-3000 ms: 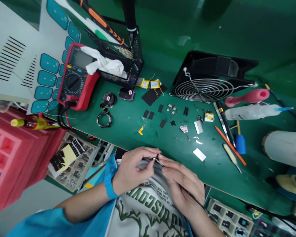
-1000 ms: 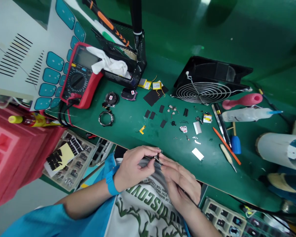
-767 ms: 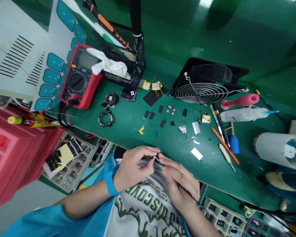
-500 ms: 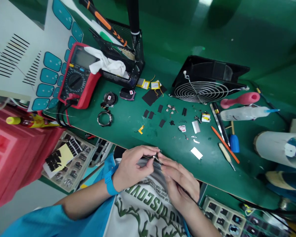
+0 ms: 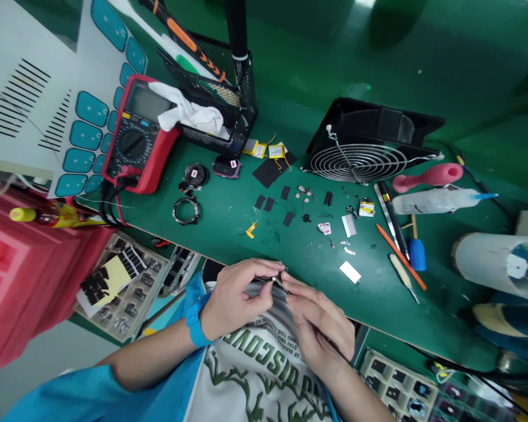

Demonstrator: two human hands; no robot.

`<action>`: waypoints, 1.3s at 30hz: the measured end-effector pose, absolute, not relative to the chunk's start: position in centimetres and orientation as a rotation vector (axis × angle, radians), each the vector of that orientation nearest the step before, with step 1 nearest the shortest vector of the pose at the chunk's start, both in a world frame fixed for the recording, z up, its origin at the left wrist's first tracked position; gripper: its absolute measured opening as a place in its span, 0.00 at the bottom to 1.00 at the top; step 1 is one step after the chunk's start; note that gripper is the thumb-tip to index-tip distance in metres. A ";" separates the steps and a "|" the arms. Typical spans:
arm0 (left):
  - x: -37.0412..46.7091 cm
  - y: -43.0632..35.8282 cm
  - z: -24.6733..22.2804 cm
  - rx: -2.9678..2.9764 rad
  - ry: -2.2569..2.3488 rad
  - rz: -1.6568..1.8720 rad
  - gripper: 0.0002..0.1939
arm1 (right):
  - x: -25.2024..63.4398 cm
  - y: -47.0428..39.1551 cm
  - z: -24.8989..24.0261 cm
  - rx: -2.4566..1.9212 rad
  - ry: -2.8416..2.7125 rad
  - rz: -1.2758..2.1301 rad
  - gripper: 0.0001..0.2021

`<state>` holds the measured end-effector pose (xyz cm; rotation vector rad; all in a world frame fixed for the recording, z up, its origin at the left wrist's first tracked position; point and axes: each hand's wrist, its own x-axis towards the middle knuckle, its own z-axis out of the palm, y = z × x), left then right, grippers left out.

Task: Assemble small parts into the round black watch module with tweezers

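Close to my body at the bench's front edge, both hands meet over a small dark part (image 5: pixel 276 277). My left hand (image 5: pixel 241 291) is closed, pinching the part between thumb and fingertips; its exact kind is too small to make out. My right hand (image 5: pixel 322 319) wraps round slim dark tweezers (image 5: pixel 333 342), their thin tips reaching the part. Most of the tweezers is hidden by my fingers. On the bench beyond lie a yellow flex strip (image 5: pixel 251 230), small black pads (image 5: pixel 288 219) and a white rectangular piece (image 5: pixel 350 272).
A red multimeter (image 5: pixel 134 140) and a black mesh organizer (image 5: pixel 242 129) stand at left. At the back is a black fan (image 5: pixel 369 140). On the right lie an orange stick (image 5: pixel 400 255), a wood-handled pick (image 5: pixel 402 275) and a squeeze bottle (image 5: pixel 435 202). Parts trays (image 5: pixel 132 299) sit below the bench.
Almost nothing differs. My fingers stay at the small part with only a very slight shift, and the view has moved a little.
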<state>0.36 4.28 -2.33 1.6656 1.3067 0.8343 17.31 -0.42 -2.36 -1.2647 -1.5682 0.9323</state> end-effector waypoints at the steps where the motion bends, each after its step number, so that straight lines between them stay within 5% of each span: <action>1: 0.4 4.3 -2.3 1.666 1.305 0.833 0.10 | 17.3 -0.4 -2.4 -1.261 -1.556 0.945 0.21; 39: 0.4 4.3 -2.2 1.678 1.298 0.839 0.10 | 17.4 -0.5 -2.3 -1.253 -1.643 0.903 0.22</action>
